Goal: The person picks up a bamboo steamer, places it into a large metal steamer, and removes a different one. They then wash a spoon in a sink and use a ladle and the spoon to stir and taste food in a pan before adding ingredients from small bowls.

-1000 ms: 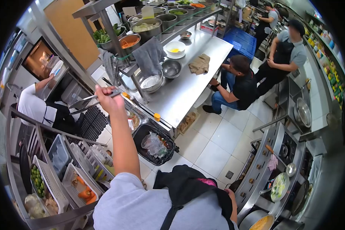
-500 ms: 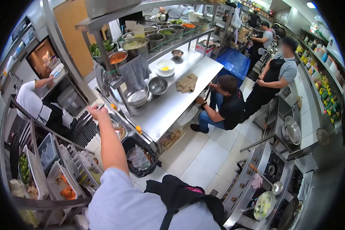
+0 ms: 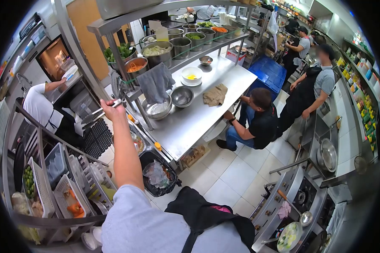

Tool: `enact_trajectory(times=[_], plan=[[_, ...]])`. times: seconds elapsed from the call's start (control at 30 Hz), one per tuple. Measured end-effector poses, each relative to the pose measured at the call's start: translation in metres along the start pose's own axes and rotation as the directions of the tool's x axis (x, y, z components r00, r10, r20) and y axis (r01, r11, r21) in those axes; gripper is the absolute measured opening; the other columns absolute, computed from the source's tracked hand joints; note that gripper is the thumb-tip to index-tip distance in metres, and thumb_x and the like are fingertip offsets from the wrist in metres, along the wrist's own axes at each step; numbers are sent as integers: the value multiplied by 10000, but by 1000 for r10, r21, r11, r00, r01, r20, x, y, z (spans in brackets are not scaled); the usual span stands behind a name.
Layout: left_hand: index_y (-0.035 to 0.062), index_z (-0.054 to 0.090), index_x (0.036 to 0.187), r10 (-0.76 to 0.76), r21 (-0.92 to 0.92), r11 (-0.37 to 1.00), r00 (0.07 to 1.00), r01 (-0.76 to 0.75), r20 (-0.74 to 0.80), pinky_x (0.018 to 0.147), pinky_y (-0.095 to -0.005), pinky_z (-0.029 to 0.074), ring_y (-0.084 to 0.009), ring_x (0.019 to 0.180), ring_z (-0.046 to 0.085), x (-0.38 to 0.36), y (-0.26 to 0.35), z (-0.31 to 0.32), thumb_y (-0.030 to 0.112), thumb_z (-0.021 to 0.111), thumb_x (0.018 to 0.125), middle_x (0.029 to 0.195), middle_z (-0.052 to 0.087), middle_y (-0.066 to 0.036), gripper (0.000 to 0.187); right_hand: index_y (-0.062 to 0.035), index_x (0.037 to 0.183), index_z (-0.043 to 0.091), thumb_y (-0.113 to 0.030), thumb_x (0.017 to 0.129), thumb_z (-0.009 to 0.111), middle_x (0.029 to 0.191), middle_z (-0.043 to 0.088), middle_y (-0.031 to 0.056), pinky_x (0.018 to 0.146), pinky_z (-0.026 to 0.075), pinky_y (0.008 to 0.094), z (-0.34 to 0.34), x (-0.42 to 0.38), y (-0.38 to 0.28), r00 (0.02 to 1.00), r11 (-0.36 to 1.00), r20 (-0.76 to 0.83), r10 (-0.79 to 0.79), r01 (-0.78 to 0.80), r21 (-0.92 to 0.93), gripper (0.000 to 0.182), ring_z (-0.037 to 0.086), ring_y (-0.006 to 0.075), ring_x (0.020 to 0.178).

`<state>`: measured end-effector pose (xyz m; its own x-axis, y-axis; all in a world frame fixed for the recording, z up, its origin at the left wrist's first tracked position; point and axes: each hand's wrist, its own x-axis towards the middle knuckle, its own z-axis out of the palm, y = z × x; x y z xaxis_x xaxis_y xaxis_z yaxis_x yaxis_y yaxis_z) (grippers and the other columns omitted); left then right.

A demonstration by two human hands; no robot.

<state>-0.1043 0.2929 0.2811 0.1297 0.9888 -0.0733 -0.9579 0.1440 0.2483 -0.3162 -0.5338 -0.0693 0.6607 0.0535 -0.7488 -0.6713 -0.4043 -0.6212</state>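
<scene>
My left arm stretches out toward the upper left, past the end of the steel worktable (image 3: 194,122). Closed around a pair of metal tongs (image 3: 98,114) is my left hand (image 3: 112,110). The tongs point down and left, with their darker ends over the floor near a black perforated mat (image 3: 96,137). Beneath my forearm and beside the table stand a container of mixed food (image 3: 138,143), partly covered, and a black-lined bin (image 3: 159,173) with clear plastic in it. My right hand is out of view.
A rack with baskets of vegetables (image 3: 71,198) stands at left. A person in black (image 3: 259,122) crouches by the table; another (image 3: 316,88) stands behind. Someone in white (image 3: 40,107) works at far left. The stove at lower right holds a pan of food (image 3: 289,237).
My left hand has risen slightly and turned, so the tongs show more clearly. The view has shifted a little. The standing person's arm now hangs lower.
</scene>
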Motion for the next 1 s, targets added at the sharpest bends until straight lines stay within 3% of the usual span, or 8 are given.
enact_trajectory(times=[0.13,0.33,0.53,0.67,0.83,0.93,0.97,1.0], plan=[[139,508,774,26,-123,992,996,-36,-80,640,-351,508,-149,607,536,52,0,-72,334,663,927,646,500,7,292,-77,1138,651,-316,946,619,960,665,44,714,519,337,19,-1,-35,998,997,18,67,-68,23,308,621,164,820],[83,596,934,-351,5,936,935,352,-44,891,-386,476,-210,961,588,-59,-5,-88,540,581,934,945,626,-81,457,-92,1139,643,-323,952,607,965,655,41,708,522,349,51,-44,-3,968,942,-85,235,-206,265,299,617,168,813],[63,605,1028,-739,577,619,644,533,199,746,-353,533,-165,734,597,-188,-45,-152,381,593,973,790,597,-12,323,-126,1127,619,-296,953,590,982,620,32,702,522,380,79,-80,-54,980,963,-92,176,-152,222,245,610,186,813],[44,606,1102,-950,970,241,216,44,226,666,-308,527,-141,717,626,-248,-79,-142,181,599,963,757,632,-51,196,-123,1101,620,-298,950,576,934,613,23,686,508,368,102,-93,-49,923,892,-139,359,-295,344,235,605,171,774],[71,582,1198,-937,757,242,57,-607,345,809,-406,515,-282,909,647,-253,-150,-180,261,660,896,942,657,-125,365,-118,1097,634,-279,958,544,912,636,34,695,511,368,126,-41,80,874,789,-55,482,-405,462,231,621,180,767],[98,535,1287,-974,622,11,134,-783,185,1013,-517,400,-366,1238,503,-248,-165,-199,342,702,823,1293,558,-175,550,-97,1091,657,-230,947,526,961,682,96,747,529,392,133,-3,163,953,863,-55,299,-246,440,235,661,241,847],[108,509,1325,-954,482,-36,174,-876,246,1053,-544,353,-359,1310,430,-244,-167,-228,332,707,805,1371,492,-174,600,-79,1071,670,-205,932,522,987,689,128,782,530,396,130,5,186,975,987,-161,-152,140,-85,239,666,270,896],[118,483,1363,-928,330,-91,200,-940,315,1093,-571,306,-353,1382,356,-241,-165,-249,321,713,787,1448,425,-172,653,-61,1051,682,-180,917,518,1013,697,160,817,531,401,128,9,198,825,677,-20,-564,449,-583,243,671,299,946]])
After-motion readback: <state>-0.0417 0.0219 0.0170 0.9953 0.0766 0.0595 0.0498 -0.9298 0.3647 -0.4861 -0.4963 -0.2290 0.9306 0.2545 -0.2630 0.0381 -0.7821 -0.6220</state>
